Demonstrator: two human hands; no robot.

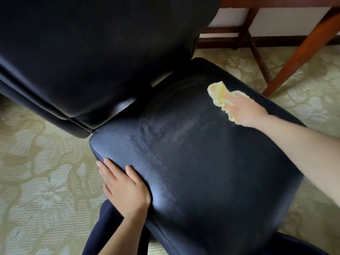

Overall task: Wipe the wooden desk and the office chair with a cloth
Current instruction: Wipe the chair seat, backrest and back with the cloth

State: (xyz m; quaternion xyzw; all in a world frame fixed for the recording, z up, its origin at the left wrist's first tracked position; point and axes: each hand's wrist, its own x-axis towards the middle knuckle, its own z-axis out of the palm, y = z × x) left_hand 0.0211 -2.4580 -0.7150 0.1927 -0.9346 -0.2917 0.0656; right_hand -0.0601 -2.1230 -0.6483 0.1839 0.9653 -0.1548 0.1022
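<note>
A black leather office chair fills the view: its seat (193, 162) lies in the middle and its backrest (95, 57) rises at the upper left. A pale yellow cloth (218, 92) lies bunched on the far right part of the seat. My right hand (244, 111) presses flat on the cloth with straight fingers. My left hand (123, 186) rests on the seat's near left edge, fingers spread over the rim. Damp wipe streaks show across the seat's middle. The wooden desk (301, 50) shows only as reddish legs at the upper right.
A pale green floral carpet (42, 181) covers the floor all around the chair. A white wall with a dark baseboard (276, 41) runs behind the desk legs. My dark-clothed leg (103, 229) is at the bottom, next to the seat.
</note>
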